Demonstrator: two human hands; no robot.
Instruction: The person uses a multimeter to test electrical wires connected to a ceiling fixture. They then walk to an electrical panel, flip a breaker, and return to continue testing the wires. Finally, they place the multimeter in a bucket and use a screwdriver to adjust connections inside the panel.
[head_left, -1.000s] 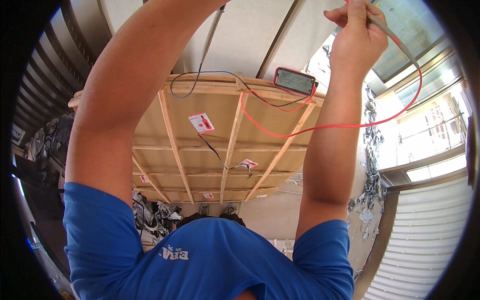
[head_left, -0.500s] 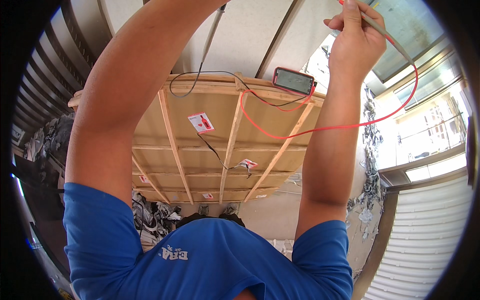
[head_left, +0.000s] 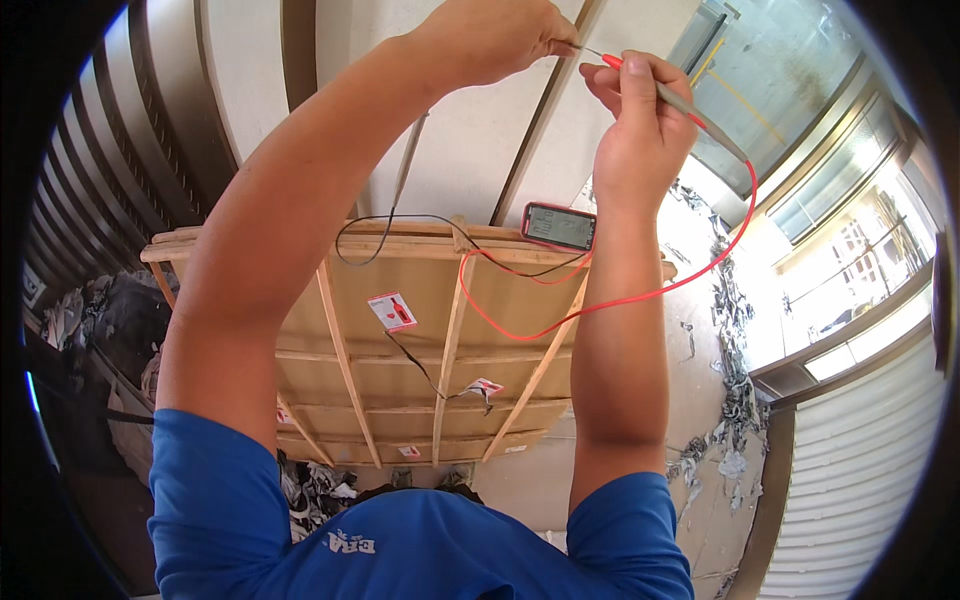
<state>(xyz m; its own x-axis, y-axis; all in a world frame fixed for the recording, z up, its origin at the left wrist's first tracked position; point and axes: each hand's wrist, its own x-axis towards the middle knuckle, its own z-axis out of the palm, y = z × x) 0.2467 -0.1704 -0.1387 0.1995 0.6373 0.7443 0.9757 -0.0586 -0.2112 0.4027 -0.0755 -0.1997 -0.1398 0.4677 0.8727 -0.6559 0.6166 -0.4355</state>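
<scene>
In my right hand [head_left: 640, 130], raised ahead of me, is a grey test probe [head_left: 705, 122] with a red collar and a red lead. Its thin metal tip reaches the pinched fingertips of my left hand [head_left: 500, 38]. A second grey probe [head_left: 411, 155], on a black lead, hangs down from under that left hand; its upper end is hidden, so the grip on it shows only in part. Both leads run to a red-edged multimeter [head_left: 558, 227] lying on the far edge of a wood-framed panel. Dark digits show on its display.
The panel [head_left: 390, 340] has wooden ribs, several red-and-white labels and a loose black cord [head_left: 425, 372]. Pale upright boards [head_left: 480, 130] stand beyond it. Dark slatted metal [head_left: 110, 150] rises at left; scraps litter the floor [head_left: 725, 400] at right, beside a white corrugated sheet [head_left: 850, 470].
Both hands have come down into fuller view, and my right hand has moved left. The red probe's tip now meets my left fingertips. Digits now show on the multimeter, whose display looked blank before.
</scene>
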